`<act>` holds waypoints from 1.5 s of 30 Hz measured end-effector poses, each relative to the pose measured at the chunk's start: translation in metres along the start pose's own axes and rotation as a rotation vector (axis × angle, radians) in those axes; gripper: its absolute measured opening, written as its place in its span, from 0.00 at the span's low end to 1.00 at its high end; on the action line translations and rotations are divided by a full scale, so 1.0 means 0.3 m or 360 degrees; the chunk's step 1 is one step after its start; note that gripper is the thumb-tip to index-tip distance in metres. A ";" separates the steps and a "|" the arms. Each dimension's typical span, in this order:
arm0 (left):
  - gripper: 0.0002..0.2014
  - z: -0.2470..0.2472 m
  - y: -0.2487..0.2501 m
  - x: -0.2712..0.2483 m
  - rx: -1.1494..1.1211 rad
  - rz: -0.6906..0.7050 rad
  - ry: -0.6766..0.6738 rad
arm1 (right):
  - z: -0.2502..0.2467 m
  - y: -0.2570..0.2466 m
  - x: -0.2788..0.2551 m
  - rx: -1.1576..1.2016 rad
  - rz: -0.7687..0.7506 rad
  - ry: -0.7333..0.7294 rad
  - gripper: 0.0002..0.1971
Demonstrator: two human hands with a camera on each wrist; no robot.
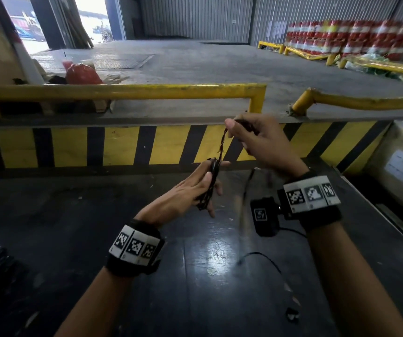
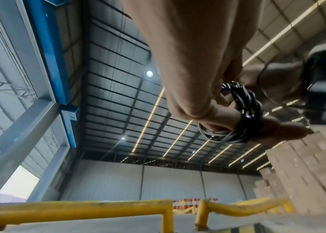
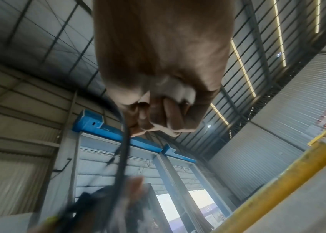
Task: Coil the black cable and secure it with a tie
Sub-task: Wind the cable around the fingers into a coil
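The black cable (image 1: 209, 184) is bunched into a small coil across my left hand (image 1: 195, 190), whose thumb and fingers keep it against the palm. From the coil a twisted strand (image 1: 221, 147) climbs to my right hand (image 1: 234, 128), which pinches its upper end just above the table's far edge. The left wrist view has the glossy coil (image 2: 245, 113) looped around my left fingers (image 2: 214, 124), with the right hand (image 2: 278, 74) behind it. In the right wrist view my right fingers (image 3: 158, 116) are curled, and the cable (image 3: 125, 141) runs down to the blurred coil.
I work over a dark glossy table (image 1: 147, 276). A thin loose black wire (image 1: 262, 255) and a small dark scrap (image 1: 292, 313) lie on it at the right. Beyond stand a yellow-black striped edge (image 1: 122, 147) and a yellow guard rail (image 1: 122, 91).
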State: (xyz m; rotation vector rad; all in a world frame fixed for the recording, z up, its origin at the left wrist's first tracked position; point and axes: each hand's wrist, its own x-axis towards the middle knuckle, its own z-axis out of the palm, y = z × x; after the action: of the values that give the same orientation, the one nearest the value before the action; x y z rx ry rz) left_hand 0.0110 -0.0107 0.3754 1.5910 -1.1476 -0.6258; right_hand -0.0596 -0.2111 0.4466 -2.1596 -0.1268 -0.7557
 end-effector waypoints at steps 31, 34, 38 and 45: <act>0.18 -0.038 -0.073 0.007 0.0320 -0.0123 0.0322 | 0.046 -0.067 -0.175 -0.0269 -0.0152 -0.0079 0.17; 0.18 0.017 -0.041 -0.022 0.0165 -0.0053 0.0185 | 0.038 -0.049 -0.095 -0.0299 -0.0229 -0.0054 0.16; 0.18 0.055 0.005 -0.051 -0.0091 0.0089 0.0069 | 0.042 0.020 -0.034 -0.0304 -0.0199 -0.0110 0.15; 0.22 0.073 0.084 -0.040 -0.0567 0.0028 0.0273 | 0.179 0.168 -0.127 0.0222 0.0149 -0.0216 0.21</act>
State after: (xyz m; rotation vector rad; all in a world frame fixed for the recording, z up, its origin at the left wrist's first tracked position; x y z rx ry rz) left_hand -0.0216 -0.0097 0.3898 1.3009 -0.8674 -0.6297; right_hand -0.0483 -0.1984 0.3654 -2.0676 -0.1432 -0.5313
